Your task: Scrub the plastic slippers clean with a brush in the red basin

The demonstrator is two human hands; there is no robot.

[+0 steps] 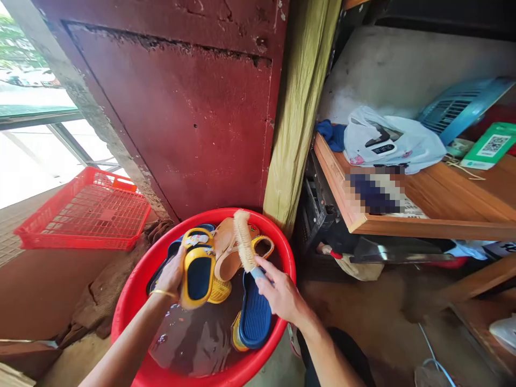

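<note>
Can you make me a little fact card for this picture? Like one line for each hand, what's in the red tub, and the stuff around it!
Left hand: holds a yellow shoe
Right hand: holds a brush by its handle, bristles apart from the yellow shoe
Tub: red, with murky water, tan shoes, a blue shoe and others
Left of tub: red crate
Behind tub: dark red door
Right side: wooden desk with a white bag and blue fan
</note>
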